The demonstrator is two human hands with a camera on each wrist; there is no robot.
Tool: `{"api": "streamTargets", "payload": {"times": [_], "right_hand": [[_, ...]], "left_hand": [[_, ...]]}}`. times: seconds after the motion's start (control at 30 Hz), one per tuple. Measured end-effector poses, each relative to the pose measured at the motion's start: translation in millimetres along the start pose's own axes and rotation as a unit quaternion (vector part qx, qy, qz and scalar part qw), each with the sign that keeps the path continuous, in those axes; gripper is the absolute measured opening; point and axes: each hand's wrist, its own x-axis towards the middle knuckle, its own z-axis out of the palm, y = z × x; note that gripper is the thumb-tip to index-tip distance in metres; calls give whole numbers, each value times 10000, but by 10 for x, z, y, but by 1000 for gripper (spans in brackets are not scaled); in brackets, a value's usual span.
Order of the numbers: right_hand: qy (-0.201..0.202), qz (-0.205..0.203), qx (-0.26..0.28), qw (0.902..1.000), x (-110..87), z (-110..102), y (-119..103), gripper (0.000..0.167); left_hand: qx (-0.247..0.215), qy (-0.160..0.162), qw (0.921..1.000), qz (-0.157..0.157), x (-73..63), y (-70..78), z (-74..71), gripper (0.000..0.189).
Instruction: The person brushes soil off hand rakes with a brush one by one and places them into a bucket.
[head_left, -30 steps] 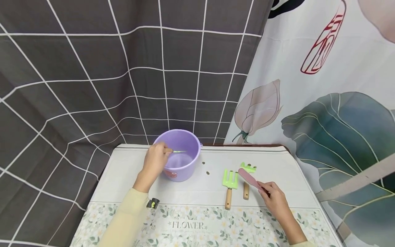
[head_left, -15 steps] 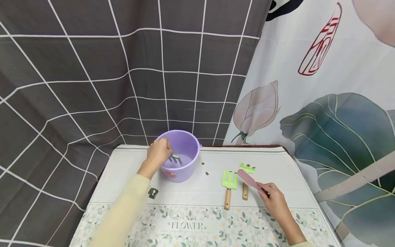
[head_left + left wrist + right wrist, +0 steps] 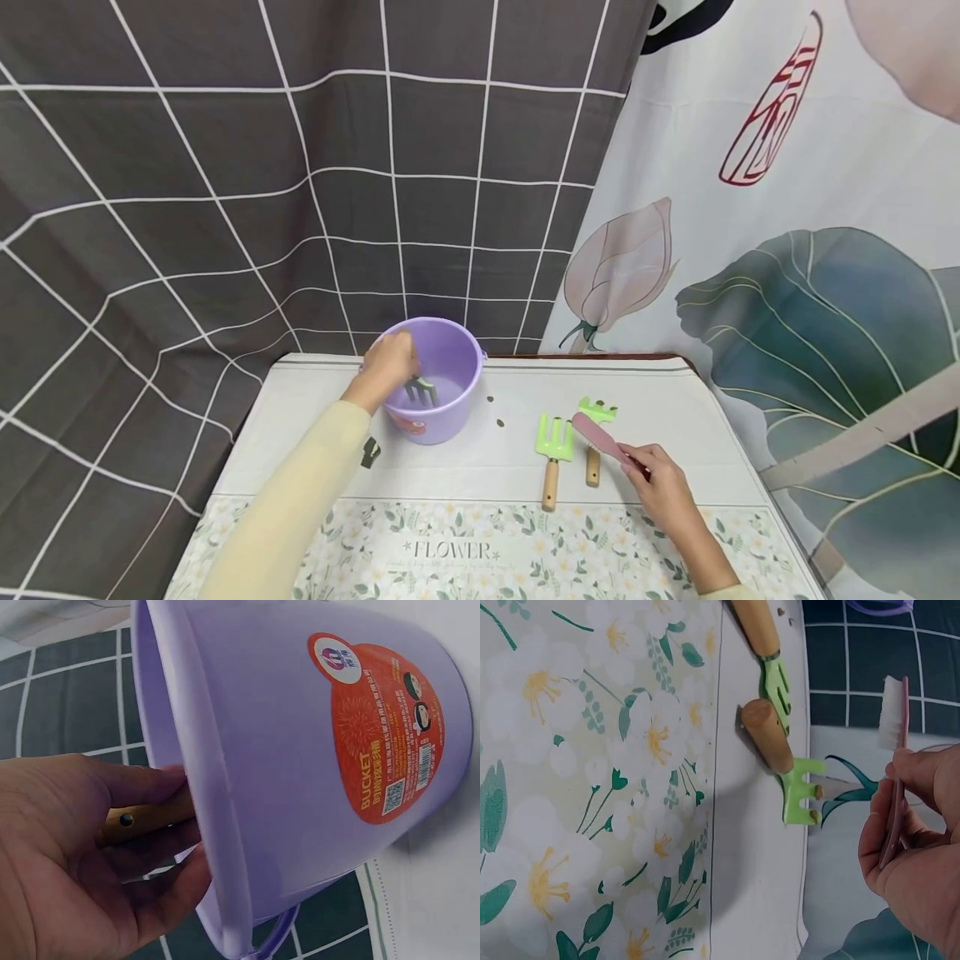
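Observation:
My left hand (image 3: pixel 392 362) reaches over the rim of the purple bucket (image 3: pixel 442 427). It grips the wooden handle (image 3: pixel 146 823) of a small garden rake; in the head view the rake's tines (image 3: pixel 422 392) show inside the bucket. The bucket's wall hides the rake's head in the left wrist view. My right hand (image 3: pixel 663 483) holds a pink brush (image 3: pixel 596 435) by its handle, with white bristles (image 3: pixel 890 714) visible in the right wrist view. The brush overlaps a green rake (image 3: pixel 597 408) lying on the table. Left of it lies a green hand fork (image 3: pixel 553 442) with a wooden handle.
Small dark bits (image 3: pixel 500 422) lie on the white table (image 3: pixel 465 467), right of the bucket. A floral strip printed with FLOWER (image 3: pixel 452 550) covers the table's near part. Grey checked (image 3: pixel 435 208) and white patterned curtains (image 3: pixel 697 200) hang behind.
My left hand has turned over at the bucket's rim, so the rake's tines now point down inside, where earlier only a thin green edge showed. The right hand and brush have barely moved.

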Motion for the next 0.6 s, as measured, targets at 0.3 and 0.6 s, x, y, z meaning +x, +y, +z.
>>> {"api": "streamTargets", "payload": {"times": [0.3,0.6], "right_hand": [[-61,43,-45,10000,9,12,6,33],[-202,241,-25,9995,-23,-26,37,33]], "left_hand": [[176,-309,9988,-337,199,10,100,17],[-113,-378,9986,-357,255,39,152,15]]}}
